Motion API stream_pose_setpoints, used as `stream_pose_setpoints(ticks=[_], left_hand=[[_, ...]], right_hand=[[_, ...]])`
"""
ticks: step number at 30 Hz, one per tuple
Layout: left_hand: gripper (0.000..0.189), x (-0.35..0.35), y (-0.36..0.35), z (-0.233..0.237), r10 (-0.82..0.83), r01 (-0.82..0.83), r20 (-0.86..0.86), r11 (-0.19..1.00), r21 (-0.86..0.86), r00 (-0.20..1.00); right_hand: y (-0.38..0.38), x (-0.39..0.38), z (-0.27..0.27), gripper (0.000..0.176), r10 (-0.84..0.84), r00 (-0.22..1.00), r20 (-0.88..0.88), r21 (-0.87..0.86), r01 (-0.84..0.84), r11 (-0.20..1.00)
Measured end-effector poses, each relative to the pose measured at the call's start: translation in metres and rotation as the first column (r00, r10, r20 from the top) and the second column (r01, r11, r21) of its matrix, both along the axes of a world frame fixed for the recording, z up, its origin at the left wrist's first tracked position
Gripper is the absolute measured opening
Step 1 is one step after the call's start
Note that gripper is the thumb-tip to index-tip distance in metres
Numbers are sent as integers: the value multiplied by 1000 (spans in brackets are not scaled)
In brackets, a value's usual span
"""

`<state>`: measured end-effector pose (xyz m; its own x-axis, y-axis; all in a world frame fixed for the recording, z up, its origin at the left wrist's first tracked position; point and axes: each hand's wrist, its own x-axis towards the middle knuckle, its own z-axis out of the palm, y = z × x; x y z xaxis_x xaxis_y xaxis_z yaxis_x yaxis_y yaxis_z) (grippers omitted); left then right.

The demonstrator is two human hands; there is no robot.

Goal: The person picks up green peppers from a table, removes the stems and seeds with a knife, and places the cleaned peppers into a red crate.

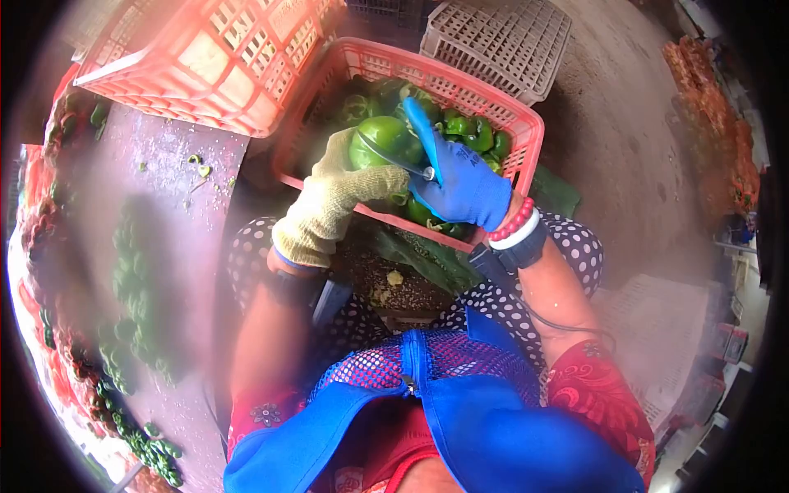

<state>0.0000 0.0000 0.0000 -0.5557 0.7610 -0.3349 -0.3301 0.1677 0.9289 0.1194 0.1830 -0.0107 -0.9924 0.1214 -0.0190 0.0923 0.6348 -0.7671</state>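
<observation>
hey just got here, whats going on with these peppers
A person's cream-gloved left hand holds a large green pepper while the blue-gloved right hand holds a thin knife against it. This is over a pink crate with more peppers inside. Whether the blade has cut in isn't clear.

My head feed: bright; left edge blown out; haze blurring the surface (193, 271); fisheye bending, dark corners.

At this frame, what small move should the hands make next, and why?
Probably draw the knife through the green pepper with the right hand while the left hand steadies it: the blade lies against the pepper, held above the pink crate.
</observation>
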Motion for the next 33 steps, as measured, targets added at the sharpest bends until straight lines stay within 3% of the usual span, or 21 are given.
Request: stream_pose_setpoints(ticks=[2, 5, 8, 11, 15, 18, 21, 22, 23, 25, 28, 29, 30, 31, 32, 33], left_hand=[[72, 0, -1, 1, -17, 17, 18, 1000, -15, 1000], [64, 11, 3, 6, 51, -64, -169, 995, -75, 984], [62, 21, 5, 14, 55, -209, -584, 957, -200, 810], [63, 14, 4, 28, 136, -143, -81, 987, -78, 987], [67, 18, 7, 31, 191, -193, -66, 981, -22, 979], [74, 24, 16, 8, 126, -210, -447, 967, -144, 886], [87, 24, 17, 17, 153, -261, -435, 945, -199, 887], [84, 20, 15, 11, 209, -238, -280, 968, -75, 937], [73, 12, 12, 3, 169, -167, -50, 985, 33, 984], [60, 5, 6, 6, 48, -82, 176, 977, 194, 983], [60, 4, -2, 14, 72, -103, 134, 966, 238, 988], [61, -2, -6, 16, 63, -98, 123, 947, 306, 990], [55, -4, -6, 16, 141, -204, 198, 915, 347, 970], [49, -6, -7, 17, 209, -305, 275, 874, 379, 938], [55, -13, -10, 17, 123, -206, 230, 900, 384, 965], [58, -9, -9, 19, 123, -171, 170, 935, 310, 978]], right_hand=[[-4, -2, -3, 92, -5, 999, -36, 29, 6, 1000], [-5, -5, -10, 91, -20, 998, 60, -49, 23, 999], [-17, -10, -36, 86, -97, 995, 9, 28, 97, 995], [-16, -14, -49, 76, 29, 964, -263, 158, 14, 987], [-14, -21, -62, 67, -29, 974, -226, 64, 44, 997], [-11, -22, -55, 69, -66, 991, -113, -18, 64, 998], [-15, -16, -47, 76, -124, 987, -100, -31, 121, 992], [-17, -15, -48, 78, -145, 978, -147, -39, 141, 989], [-15, -12, -45, 78, -151, 981, -122, -42, 147, 988], [-12, -6, -38, 79, -161, 984, -72, -46, 158, 986], [-6, 2, -22, 70, -123, 984, 128, 4, 124, 992], [1, 5, -33, 67, -67, 998, 13, 81, 66, 995], [10, 8, -55, 65, -3, 995, -99, 162, 19, 987], [11, 9, -55, 61, -10, 988, -154, 112, 27, 993], [12, 10, -56, 58, -16, 978, -208, 64, 30, 998], [7, 10, -42, 60, -54, 968, -247, -201, 3, 980]])
